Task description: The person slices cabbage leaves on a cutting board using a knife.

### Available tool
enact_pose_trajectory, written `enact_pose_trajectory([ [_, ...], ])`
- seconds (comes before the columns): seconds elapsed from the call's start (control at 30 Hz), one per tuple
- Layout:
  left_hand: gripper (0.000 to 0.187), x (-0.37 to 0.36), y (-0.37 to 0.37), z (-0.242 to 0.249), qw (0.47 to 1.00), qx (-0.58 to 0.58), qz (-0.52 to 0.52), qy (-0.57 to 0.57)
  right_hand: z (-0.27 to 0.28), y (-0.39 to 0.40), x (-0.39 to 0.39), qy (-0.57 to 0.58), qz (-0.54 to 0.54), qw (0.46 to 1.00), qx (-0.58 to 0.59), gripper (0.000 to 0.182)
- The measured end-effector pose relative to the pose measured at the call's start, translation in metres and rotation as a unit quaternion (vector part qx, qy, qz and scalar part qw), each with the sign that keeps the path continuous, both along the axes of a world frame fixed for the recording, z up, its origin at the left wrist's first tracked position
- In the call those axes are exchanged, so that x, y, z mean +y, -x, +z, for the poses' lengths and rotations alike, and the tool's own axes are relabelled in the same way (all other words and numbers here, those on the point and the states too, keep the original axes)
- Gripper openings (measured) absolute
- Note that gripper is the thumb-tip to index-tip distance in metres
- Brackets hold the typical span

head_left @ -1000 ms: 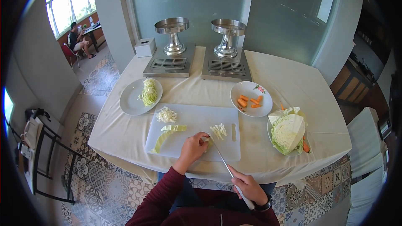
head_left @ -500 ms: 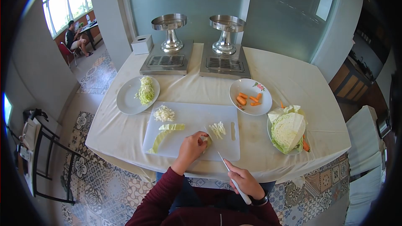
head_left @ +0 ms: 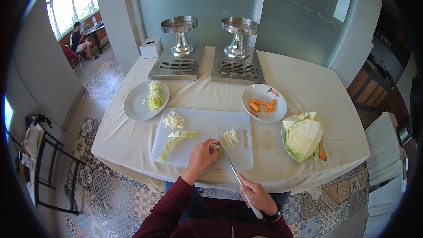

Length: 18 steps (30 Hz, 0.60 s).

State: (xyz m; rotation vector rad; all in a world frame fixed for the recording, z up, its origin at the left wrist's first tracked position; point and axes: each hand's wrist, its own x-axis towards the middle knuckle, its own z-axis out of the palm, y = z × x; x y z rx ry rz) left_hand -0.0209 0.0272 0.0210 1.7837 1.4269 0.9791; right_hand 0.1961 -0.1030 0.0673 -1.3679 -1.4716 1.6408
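On the white cutting board (head_left: 207, 119), my left hand (head_left: 203, 155) presses down with curled fingers on a piece of cabbage (head_left: 217, 150), most of it hidden beneath them. My right hand (head_left: 257, 196) is wrapped around the white handle of a knife (head_left: 230, 162), whose blade lies right beside the left fingertips. Thin cabbage shreds (head_left: 229, 137) sit just right of the blade. Left of my left hand are cabbage strips (head_left: 169, 144), and a pile of shredded cabbage (head_left: 173, 120) lies at the board's upper left.
A grey plate (head_left: 132, 108) with chopped cabbage stands at the left. A flowered plate (head_left: 264, 117) holds carrot pieces. At the right is a cut cabbage (head_left: 303, 139) with a carrot beside it. Two metal stands (head_left: 181, 44) are at the back; a person (head_left: 79, 39) sits far left.
The knife has swung up and forward, its blade moving from clear of the board to beside my left fingertips. My left hand stays on the cabbage.
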Motion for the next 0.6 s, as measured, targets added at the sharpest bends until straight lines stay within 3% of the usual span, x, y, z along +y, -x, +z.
enact_pose_trajectory([
  [0.17,0.023,-0.001,0.0,0.001,1.0,-0.007,-0.003,0.0,0.012,-0.009,-0.01,0.041,-0.005,0.999,0.002,0.055],
  [0.37,0.022,0.0,0.0,-0.002,1.0,0.008,0.003,-0.006,-0.002,-0.013,-0.006,-0.032,-0.012,0.999,-0.033,0.055],
  [0.6,0.02,-0.001,-0.001,-0.004,1.0,0.014,0.017,-0.013,0.002,-0.014,-0.004,-0.018,-0.017,0.999,-0.026,0.055],
])
